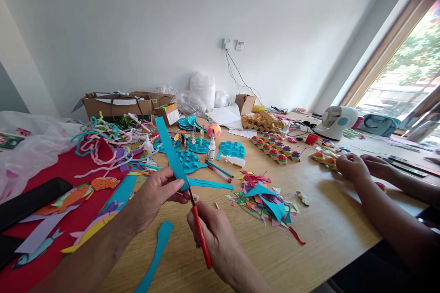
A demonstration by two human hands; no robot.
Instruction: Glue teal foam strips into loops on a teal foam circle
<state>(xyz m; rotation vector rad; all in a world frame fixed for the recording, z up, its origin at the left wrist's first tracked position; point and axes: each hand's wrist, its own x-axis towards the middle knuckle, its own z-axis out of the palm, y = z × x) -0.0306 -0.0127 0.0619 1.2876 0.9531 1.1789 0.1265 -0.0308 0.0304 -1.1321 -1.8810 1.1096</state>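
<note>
Between thumb and fingers, my left hand (163, 190) pinches a long blue paper strip (167, 142) that slants up and away. My right hand (213, 229) grips red-handled scissors (200, 236), whose blades meet the strip's lower end beside my left fingertips. How far the blades are apart, I cannot tell. A curved blue paper piece (160, 249) lies on the table below my left wrist. Another thin blue strip (213, 184) rests just beyond the scissors. To the right is a pile of colourful paper scraps (264, 199).
At right, another person's hands (360, 167) work at painted egg-carton pieces (328, 160). Glue bottles (211, 149), pens (220, 171) and blue-painted egg trays (187, 161) stand or lie ahead. Red paper (77, 165) with fish cutouts covers the left side. A white fan (337, 121) stands near the window.
</note>
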